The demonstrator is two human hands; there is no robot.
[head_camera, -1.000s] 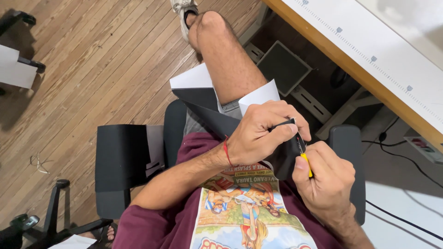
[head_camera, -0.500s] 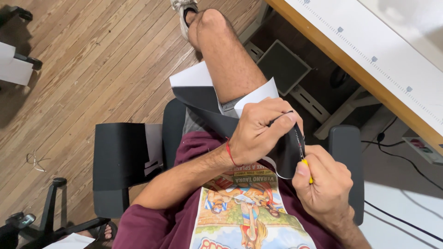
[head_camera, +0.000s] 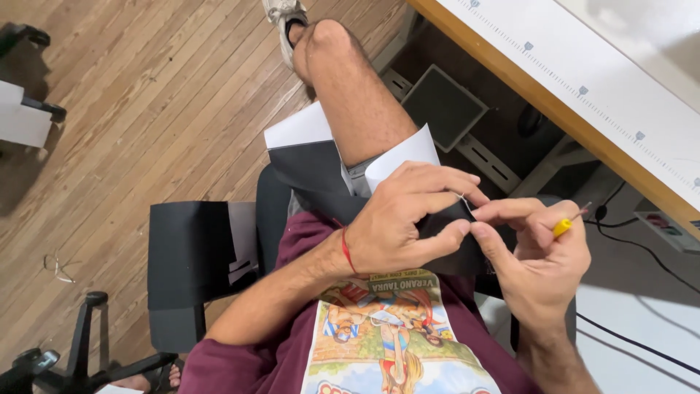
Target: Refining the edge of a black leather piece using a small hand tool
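Wooden floor [head_camera: 146, 109]; both hands, left [head_camera: 408, 219] and right [head_camera: 539, 252], pinch black fabric [head_camera: 445, 226], possibly thread.

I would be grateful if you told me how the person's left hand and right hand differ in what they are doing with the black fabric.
The left hand lies over the black fabric, fingers curled round its edge, while the right hand only pinches that edge with thumb and forefinger. The right hand also carries a yellow-handled tool; the left carries none. The left wrist wears a red string; the right wrist is bare. Both meet at the same spot on the fabric.
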